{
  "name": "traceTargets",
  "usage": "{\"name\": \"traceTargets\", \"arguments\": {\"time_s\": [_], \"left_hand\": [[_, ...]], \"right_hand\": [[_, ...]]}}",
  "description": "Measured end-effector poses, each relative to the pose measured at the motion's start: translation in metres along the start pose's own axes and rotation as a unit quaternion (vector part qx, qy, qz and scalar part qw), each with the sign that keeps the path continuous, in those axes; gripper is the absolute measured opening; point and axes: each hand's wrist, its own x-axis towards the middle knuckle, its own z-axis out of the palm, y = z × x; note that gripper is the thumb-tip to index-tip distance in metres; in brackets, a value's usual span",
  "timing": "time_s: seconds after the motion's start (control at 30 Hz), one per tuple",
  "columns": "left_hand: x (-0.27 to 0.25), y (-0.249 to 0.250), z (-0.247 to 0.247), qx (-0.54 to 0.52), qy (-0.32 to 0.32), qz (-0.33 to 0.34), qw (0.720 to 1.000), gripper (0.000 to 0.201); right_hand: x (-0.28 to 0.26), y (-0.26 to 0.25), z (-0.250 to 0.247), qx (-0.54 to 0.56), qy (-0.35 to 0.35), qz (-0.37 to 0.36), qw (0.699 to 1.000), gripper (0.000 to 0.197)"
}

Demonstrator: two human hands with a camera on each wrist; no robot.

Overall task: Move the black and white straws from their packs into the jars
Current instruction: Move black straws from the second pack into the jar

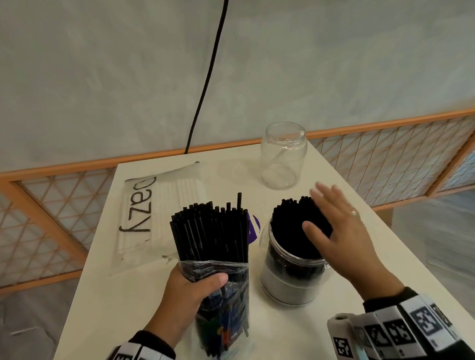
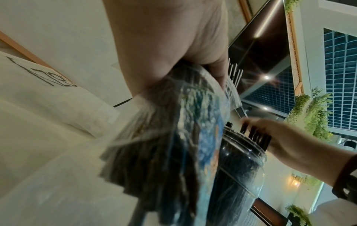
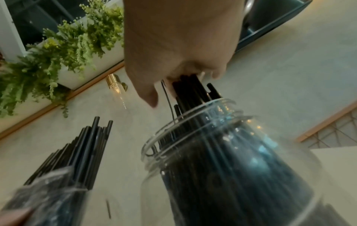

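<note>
- We are midway through the black half: our left hand (image 1: 191,292) is curled round the crinkled clear plastic pack of black straws (image 1: 221,297), holding it upright at 6 o'clock on the white table (image 1: 370,258), with many thin black plastic straws (image 1: 210,230) fanning out of its top.
- Our right hand (image 1: 339,229) lies flat with fingers straight, its palm on the tops of the black straws already standing in the near clear plastic jar (image 1: 292,275), at 4 o'clock of the pack; we judge it is tapping them level.
- The second clear jar (image 1: 283,156) stands at 12 o'clock with no straws that we can make out in it; the flat clear pack of white straws (image 1: 161,207) lies at 10 o'clock, untouched.
- Next, we think, the right hand must lift off, pinch a fresh bunch from the pack and lower it into the near jar, which already looks crowded at the mouth.
- Then the white pack needs opening for the far jar.
</note>
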Motion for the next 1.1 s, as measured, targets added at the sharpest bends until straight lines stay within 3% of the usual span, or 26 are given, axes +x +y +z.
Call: {"name": "traceTargets", "arguments": {"time_s": [0.1, 0.23, 0.4, 0.47, 0.53, 0.63, 0.7, 0.97, 1.1], "left_hand": [[-0.001, 0.002, -0.001, -0.004, -0.001, 0.006, 1.000, 0.058], [-0.003, 0.005, -0.002, -0.009, 0.000, 0.013, 1.000, 0.043], [-0.006, 0.002, -0.003, -0.016, 0.004, 0.015, 1.000, 0.046], [-0.006, 0.003, -0.003, -0.003, 0.001, 0.013, 1.000, 0.055], [-0.007, 0.008, -0.002, -0.004, -0.005, 0.017, 1.000, 0.047], [-0.009, 0.017, 0.000, -0.016, -0.028, 0.039, 0.999, 0.038], [-0.010, 0.019, -0.001, -0.041, -0.038, 0.045, 0.997, 0.040], [-0.011, 0.016, -0.008, -0.067, -0.060, 0.035, 0.995, 0.056], [-0.010, 0.012, -0.009, -0.070, -0.063, 0.023, 0.995, 0.062]], "right_hand": [[-0.001, 0.002, 0.002, -0.043, -0.049, 0.039, 0.997, 0.043], [0.000, -0.011, -0.003, -0.012, 0.014, 0.020, 1.000, 0.058], [-0.003, -0.049, 0.003, 0.105, 0.069, -0.055, 0.991, 0.053], [-0.007, -0.066, 0.012, 0.192, 0.003, -0.048, 0.980, 0.053], [-0.008, -0.078, 0.022, 0.260, -0.111, -0.013, 0.959, 0.060], [-0.006, -0.088, 0.033, 0.291, -0.232, 0.017, 0.928, 0.036], [-0.005, -0.091, 0.037, 0.305, -0.249, 0.019, 0.919, 0.022], [0.000, -0.099, 0.041, 0.318, -0.229, 0.014, 0.920, 0.017], [0.006, -0.101, 0.037, 0.354, -0.209, 0.022, 0.911, 0.035]]}}
